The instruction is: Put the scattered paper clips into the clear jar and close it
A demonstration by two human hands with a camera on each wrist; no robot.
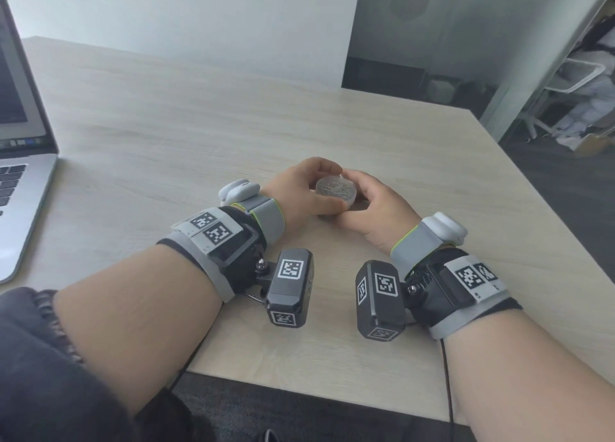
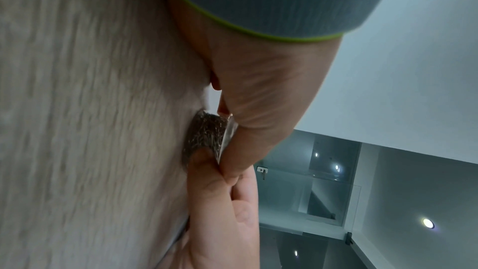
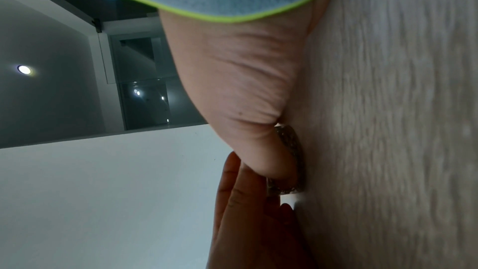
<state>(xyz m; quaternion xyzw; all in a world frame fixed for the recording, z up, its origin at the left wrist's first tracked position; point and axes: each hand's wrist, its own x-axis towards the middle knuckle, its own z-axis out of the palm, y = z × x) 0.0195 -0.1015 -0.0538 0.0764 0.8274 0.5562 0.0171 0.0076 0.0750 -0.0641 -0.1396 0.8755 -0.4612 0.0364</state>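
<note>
Head view shows a small round clear plastic jar [image 1: 337, 192] standing on the pale wood-grain worktop [image 1: 206, 115], near the middle and toward the front edge, cupped between both hands. The jar is packed with silvery metal paper clips [image 1: 335, 188], which fill it almost to the top. A clear lid [image 2: 227, 138] sits over its mouth; whether it is fully seated I cannot tell. The left hand [image 1: 296, 188] curls round the jar's left side, thumb at the near wall and fingers arching over the far rim, its grip closed on the jar. The right hand [image 1: 376, 205] wraps the right side, fingers and thumb bent round the wall, also holding it. An open silver laptop [image 1: 23, 162] rests at the worktop's left edge, well apart from the jar.
</note>
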